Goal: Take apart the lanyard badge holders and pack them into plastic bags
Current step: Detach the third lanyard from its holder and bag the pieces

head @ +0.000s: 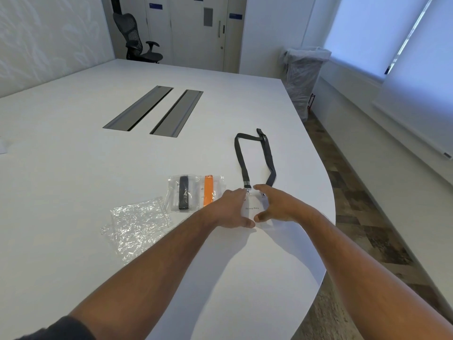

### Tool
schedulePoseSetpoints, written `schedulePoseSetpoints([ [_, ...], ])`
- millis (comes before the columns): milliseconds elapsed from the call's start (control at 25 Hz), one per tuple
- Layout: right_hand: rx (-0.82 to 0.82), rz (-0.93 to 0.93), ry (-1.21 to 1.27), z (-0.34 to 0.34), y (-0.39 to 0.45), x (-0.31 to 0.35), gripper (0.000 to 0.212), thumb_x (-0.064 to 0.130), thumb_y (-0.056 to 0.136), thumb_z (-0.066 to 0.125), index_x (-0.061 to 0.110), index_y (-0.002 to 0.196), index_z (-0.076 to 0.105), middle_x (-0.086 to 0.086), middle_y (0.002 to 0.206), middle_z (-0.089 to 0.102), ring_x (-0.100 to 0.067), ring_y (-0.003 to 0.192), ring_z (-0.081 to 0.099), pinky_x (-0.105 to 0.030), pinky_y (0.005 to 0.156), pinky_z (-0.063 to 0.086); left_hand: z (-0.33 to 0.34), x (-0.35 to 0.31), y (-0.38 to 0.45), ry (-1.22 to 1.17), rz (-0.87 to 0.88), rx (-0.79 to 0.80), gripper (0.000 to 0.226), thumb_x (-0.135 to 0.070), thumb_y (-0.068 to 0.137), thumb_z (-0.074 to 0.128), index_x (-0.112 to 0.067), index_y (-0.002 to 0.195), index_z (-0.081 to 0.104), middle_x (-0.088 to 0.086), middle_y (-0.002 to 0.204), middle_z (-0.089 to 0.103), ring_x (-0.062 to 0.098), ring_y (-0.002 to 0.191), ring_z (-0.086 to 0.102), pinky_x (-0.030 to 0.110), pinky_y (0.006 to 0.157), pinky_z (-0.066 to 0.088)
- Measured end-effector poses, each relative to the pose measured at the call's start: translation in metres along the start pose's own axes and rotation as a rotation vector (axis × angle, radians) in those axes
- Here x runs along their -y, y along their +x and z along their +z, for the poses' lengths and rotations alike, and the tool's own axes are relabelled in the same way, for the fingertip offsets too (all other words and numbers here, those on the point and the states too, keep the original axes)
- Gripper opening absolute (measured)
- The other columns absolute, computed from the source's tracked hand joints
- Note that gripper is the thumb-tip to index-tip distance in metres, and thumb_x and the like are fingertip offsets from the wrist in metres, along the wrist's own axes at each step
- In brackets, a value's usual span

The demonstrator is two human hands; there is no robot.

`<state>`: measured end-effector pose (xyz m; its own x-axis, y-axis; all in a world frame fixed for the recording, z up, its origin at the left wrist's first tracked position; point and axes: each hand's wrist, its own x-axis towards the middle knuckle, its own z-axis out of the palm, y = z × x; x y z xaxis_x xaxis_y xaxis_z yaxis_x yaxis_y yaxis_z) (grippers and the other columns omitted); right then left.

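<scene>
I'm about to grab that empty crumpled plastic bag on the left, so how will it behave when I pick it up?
The empty plastic bag is crinkled thin film lying nearly flat, so it will probably flop and sag. It looks very light, so it may slide on the smooth white table if pushed. Glossy film may slip; pinching an edge seems safer.

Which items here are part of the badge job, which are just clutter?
Job:
- badge holder, left hand and right hand on it
- dark lanyard, clipped to the holder
- empty plastic bag
- packed bag with black strap
- packed bag with orange strap

Lying about:
- office chair
- covered bin
- table cable slots
</scene>
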<state>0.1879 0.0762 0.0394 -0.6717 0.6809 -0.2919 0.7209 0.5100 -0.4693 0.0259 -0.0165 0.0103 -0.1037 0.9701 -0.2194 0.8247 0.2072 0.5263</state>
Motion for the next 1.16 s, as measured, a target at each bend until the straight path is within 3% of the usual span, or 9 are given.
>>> schedulePoseSetpoints([
  [160, 0.036, -0.017, -0.024, -0.001, 0.004, -0.002, 0.096, 0.025, 0.077, 0.089, 0.025, 0.154, 0.032, 0.000, 0.146, 0.052, -0.018, 0.122, 0.051, -0.027, 0.096, 0.039, -0.003, -0.003, 0.005, 0.053, 0.042, 0.005, 0.087, -0.047, 0.077, 0.085, -0.017, 0.145, 0.040, 0.005, 0.141, 0.052, 0.024, 0.136, 0.035, 0.040, 0.102, 0.041],
  [400, 0.016, -0.097, -0.043, -0.004, 0.004, -0.001, 0.101, 0.022, 0.072, 0.092, 0.023, 0.154, 0.033, 0.000, 0.149, 0.045, -0.014, 0.118, 0.043, -0.025, 0.102, 0.036, -0.006, -0.002, 0.007, 0.076, 0.105, -0.027, 0.118, -0.049, 0.066, 0.093, -0.017, 0.159, 0.026, 0.003, 0.151, 0.040, 0.023, 0.141, 0.033, 0.040, 0.112, 0.039],
  [600, -0.091, -0.123, -0.024, 0.002, 0.005, -0.003, 0.108, 0.026, 0.069, 0.094, 0.025, 0.155, 0.029, 0.004, 0.145, 0.041, -0.015, 0.120, 0.045, -0.028, 0.102, 0.044, -0.003, 0.003, 0.005, -0.029, 0.144, -0.095, 0.126, -0.042, 0.063, 0.096, -0.017, 0.160, 0.021, -0.006, 0.148, 0.029, 0.018, 0.128, 0.047, 0.036, 0.102, 0.052],
  [800, -0.307, -0.109, 0.205, 0.008, -0.001, -0.001, 0.085, 0.016, 0.077, 0.089, 0.025, 0.148, 0.043, 0.004, 0.133, 0.053, -0.019, 0.109, 0.060, -0.023, 0.085, 0.053, -0.006, 0.006, -0.003, -0.325, 0.154, -0.194, 0.095, -0.012, 0.083, 0.084, -0.024, 0.159, 0.029, -0.005, 0.149, 0.037, 0.018, 0.104, 0.062, 0.025, 0.084, 0.056],
  [920, -0.360, -0.076, 0.448, 0.011, -0.008, 0.001, 0.066, 0.013, 0.081, 0.085, 0.028, 0.136, 0.054, 0.001, 0.109, 0.064, -0.022, 0.095, 0.067, -0.028, 0.078, 0.059, -0.010, 0.009, -0.009, -0.603, 0.096, -0.268, 0.076, -0.004, 0.086, 0.078, -0.027, 0.150, 0.043, 0.000, 0.131, 0.058, 0.020, 0.092, 0.069, 0.043, 0.087, 0.062],
  [1040, -0.374, -0.092, 0.690, 0.015, -0.016, 0.005, 0.047, 0.009, 0.081, 0.084, 0.024, 0.121, 0.064, -0.003, 0.093, 0.066, -0.018, 0.078, 0.065, -0.038, 0.081, 0.063, -0.011, 0.011, -0.015, -0.752, 0.058, -0.245, 0.056, -0.006, 0.088, 0.077, -0.021, 0.137, 0.054, 0.003, 0.116, 0.070, 0.022, 0.095, 0.073, 0.049, 0.088, 0.063],
  [1160, -0.413, -0.103, 0.836, 0.019, -0.023, 0.013, 0.036, 0.007, 0.083, 0.082, 0.019, 0.112, 0.066, -0.001, 0.093, 0.068, -0.012, 0.074, 0.066, -0.025, 0.072, 0.060, -0.014, 0.011, -0.023, -0.998, 0.039, -0.204, 0.050, -0.004, 0.091, 0.075, -0.015, 0.135, 0.054, 0.009, 0.113, 0.078, 0.026, 0.105, 0.076, 0.043, 0.087, 0.064],
])
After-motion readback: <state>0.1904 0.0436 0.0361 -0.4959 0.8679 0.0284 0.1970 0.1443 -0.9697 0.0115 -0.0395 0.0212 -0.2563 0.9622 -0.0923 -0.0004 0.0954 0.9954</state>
